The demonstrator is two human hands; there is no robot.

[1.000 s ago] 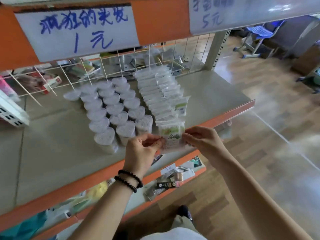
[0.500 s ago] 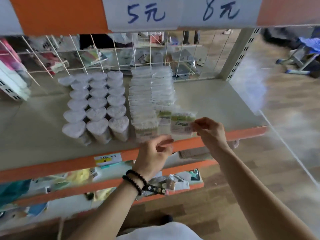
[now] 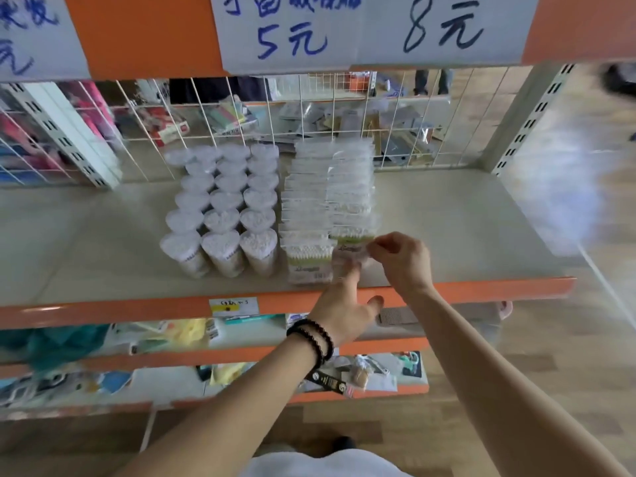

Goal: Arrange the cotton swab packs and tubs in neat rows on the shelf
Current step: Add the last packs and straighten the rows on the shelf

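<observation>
Heart-shaped cotton swab tubs (image 3: 223,215) stand in three rows on the grey shelf (image 3: 464,235). To their right, flat cotton swab packs (image 3: 306,208) lie overlapped in two rows running front to back. The front pack of the right row (image 3: 349,253) is blurred; my right hand (image 3: 406,263) pinches its upper right corner. My left hand (image 3: 340,308), with dark bead bracelets on the wrist, reaches up from below the shelf's orange edge. Its straight fingers touch the pack's lower edge, thumb spread.
A white wire grid (image 3: 395,132) backs the shelf, with other goods behind it. Paper price signs (image 3: 292,32) hang on the orange beam above. A slotted upright post (image 3: 526,115) stands at the right. Lower shelves (image 3: 241,335) hold mixed goods. Wooden floor lies right.
One second ago both hands held the pack. My left hand then dropped off it and now its fingers are back at the pack's lower edge. My right hand kept its pinch.
</observation>
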